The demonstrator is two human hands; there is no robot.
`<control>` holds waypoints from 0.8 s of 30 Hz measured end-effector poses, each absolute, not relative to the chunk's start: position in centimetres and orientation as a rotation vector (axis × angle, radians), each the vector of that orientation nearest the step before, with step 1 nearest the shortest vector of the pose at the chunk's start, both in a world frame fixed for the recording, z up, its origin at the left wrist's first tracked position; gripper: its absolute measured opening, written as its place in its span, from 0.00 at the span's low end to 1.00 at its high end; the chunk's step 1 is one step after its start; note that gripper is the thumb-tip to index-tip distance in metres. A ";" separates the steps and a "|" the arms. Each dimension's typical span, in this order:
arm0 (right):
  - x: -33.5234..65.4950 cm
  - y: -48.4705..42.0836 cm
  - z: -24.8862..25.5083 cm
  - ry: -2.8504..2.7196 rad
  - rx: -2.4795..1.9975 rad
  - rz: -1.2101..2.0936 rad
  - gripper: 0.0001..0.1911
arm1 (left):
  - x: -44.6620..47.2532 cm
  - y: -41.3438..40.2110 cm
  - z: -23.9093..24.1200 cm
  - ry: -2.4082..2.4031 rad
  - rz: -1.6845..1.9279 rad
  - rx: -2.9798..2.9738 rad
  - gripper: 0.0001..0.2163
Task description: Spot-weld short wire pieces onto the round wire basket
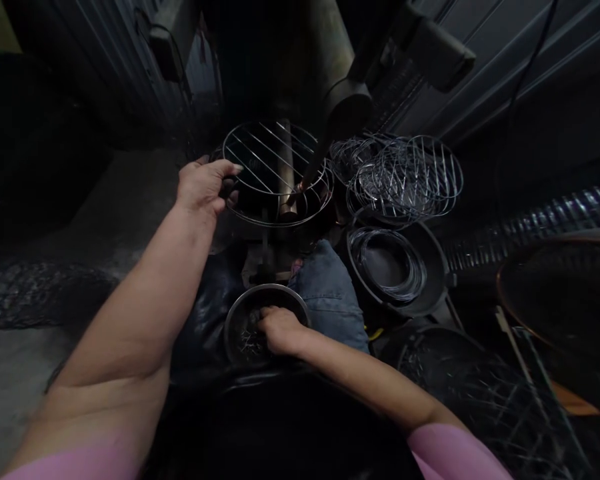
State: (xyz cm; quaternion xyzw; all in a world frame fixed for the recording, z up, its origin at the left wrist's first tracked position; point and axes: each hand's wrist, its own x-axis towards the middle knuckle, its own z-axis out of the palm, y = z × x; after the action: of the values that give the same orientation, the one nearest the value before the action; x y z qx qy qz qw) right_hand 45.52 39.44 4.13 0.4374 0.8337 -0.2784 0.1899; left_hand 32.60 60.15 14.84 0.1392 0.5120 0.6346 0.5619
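My left hand [206,181] is closed on the left edge of a round wire rack [261,157], its thumb on top of the rim. Thin parallel bars cross the rack, and another wire ring shows below it. The rack lies around a metal machine arm [286,167] with a coppery tip. In my lap sits a metal bowl [300,305] holding short pieces of wire [250,342]. My right hand [280,329] reaches into this bowl with its fingers bent among the wire pieces. Whatever those fingertips pinch is too dark to make out.
At the right lies a pile of finished-looking wire racks [405,177]. Nearer stands a dark pan [437,267] with wire rings [417,270] in it. A thick machine cylinder [337,60] hangs above the work. A dark basin [555,293] stands far right.
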 end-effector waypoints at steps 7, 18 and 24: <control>46.8 38.9 4.4 2.294 1.248 -0.778 0.12 | 32.9 58.1 13.3 1.247 1.543 0.443 0.16; 47.8 38.9 5.6 2.206 1.439 -0.874 0.11 | 33.1 55.8 12.7 1.118 1.575 0.482 0.17; 52.5 38.1 7.1 2.235 1.858 -1.197 0.05 | 32.8 55.8 12.3 1.112 1.577 0.473 0.17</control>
State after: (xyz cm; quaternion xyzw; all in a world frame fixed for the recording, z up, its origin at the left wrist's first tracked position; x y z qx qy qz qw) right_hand 52.53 38.14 7.15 0.5910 0.7110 -0.3810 -0.0007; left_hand 32.79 55.78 12.29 0.1994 0.4690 0.6651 0.5458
